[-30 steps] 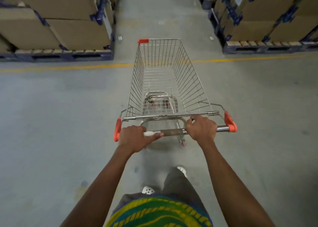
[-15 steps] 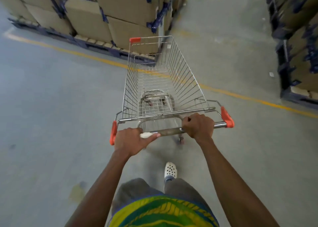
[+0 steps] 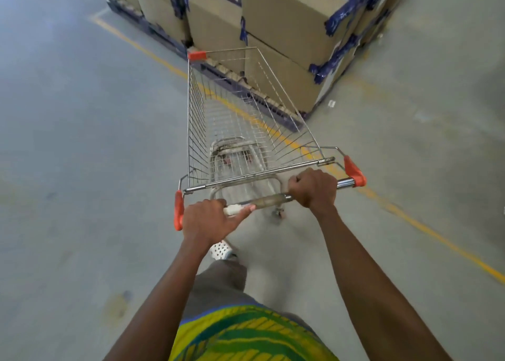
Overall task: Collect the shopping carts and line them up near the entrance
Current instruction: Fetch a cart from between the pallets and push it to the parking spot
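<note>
Shopping cart (image 3: 246, 120): on its handle bar (image 3: 269, 200), left hand (image 3: 207, 221) fingers were curled over the top, thumb (image 3: 241, 212) laid along the bar; right hand (image 3: 314, 187) gripped it fully, toward the 3 o'clock end. Cart stood at 12 o'clock on grey floor (image 3: 82, 169), its front near stacked cardboard boxes (image 3: 287, 19) at 1 o'clock. Yellow line (image 3: 410, 218) ran beneath, 10 to 4 o'clock.

Grey concrete floor (image 3: 82, 142) w/ yellow line (image 3: 426, 226); taped cardboard boxes (image 3: 289, 19) on blue pallets (image 3: 246, 90).
</note>
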`<state>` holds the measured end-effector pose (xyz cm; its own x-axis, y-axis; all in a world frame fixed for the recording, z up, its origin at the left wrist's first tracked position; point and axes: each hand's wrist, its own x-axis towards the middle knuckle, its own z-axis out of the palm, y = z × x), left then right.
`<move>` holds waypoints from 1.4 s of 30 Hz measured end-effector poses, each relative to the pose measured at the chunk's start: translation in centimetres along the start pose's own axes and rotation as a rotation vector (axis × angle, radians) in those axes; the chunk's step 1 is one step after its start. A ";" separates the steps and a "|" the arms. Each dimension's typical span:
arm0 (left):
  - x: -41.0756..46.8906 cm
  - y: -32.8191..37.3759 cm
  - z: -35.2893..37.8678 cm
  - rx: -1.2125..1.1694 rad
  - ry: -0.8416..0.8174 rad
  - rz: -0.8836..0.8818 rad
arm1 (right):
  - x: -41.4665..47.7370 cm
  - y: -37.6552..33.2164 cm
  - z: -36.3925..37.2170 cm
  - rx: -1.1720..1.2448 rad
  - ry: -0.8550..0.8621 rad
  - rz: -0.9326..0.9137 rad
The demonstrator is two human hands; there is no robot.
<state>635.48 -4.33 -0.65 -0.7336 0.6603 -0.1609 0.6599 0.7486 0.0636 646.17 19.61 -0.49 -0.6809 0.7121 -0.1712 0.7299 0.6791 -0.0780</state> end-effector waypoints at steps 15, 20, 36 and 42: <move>21.8 -16.6 -4.8 -0.074 0.042 -0.254 | 25.9 -22.0 -3.0 -0.040 -0.031 -0.238; 29.0 -22.5 -6.2 -0.079 0.085 -0.342 | 34.7 -30.0 -3.1 -0.055 -0.013 -0.317; 53.5 -47.1 -11.7 -0.080 0.133 -0.625 | 62.0 -62.1 -4.7 -0.061 -0.038 -0.698; 60.9 -58.7 -13.9 -0.110 0.086 -0.746 | 69.7 -74.0 -4.4 -0.088 -0.031 -0.967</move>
<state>549.83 -7.21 -0.53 -0.9922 -0.0248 -0.1224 -0.0332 0.9972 0.0669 544.44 19.76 -2.29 -0.9815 -0.1651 -0.0973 -0.1525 0.9803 -0.1253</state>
